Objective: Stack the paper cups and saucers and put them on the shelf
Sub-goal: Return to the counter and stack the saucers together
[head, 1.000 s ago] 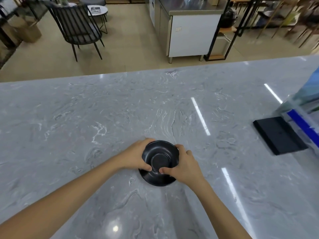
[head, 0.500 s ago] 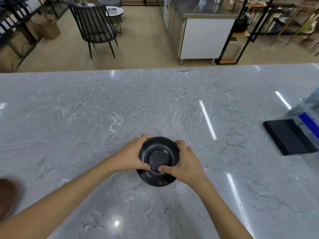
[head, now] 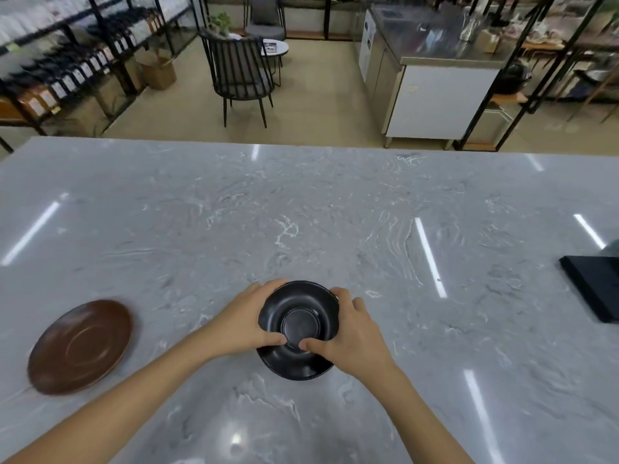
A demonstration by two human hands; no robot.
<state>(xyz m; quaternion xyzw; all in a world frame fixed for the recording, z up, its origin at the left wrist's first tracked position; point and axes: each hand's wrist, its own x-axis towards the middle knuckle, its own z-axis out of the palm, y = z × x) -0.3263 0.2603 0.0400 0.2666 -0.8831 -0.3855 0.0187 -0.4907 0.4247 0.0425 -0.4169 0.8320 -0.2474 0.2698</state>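
Grey marble tabletop (head: 335, 202): brown saucer (head: 80, 346) near its left edge, black saucers (head: 298, 326) stacked by the near edge, middle. Our left hand (head: 241, 324) and right hand (head: 351, 333) clasp the upper one, thumbs on its rim. We judge an off-centre seat could let it slide.

Bare countertop (head: 301, 212) all round, save brown saucer (head: 80, 346) left, black tray (head: 593, 286) right.

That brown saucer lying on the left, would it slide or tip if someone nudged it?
The brown saucer lies flat and wide, so tipping seems unlikely. On the glossy stone counter it would probably slide easily. It looks rigid, possibly breakable.
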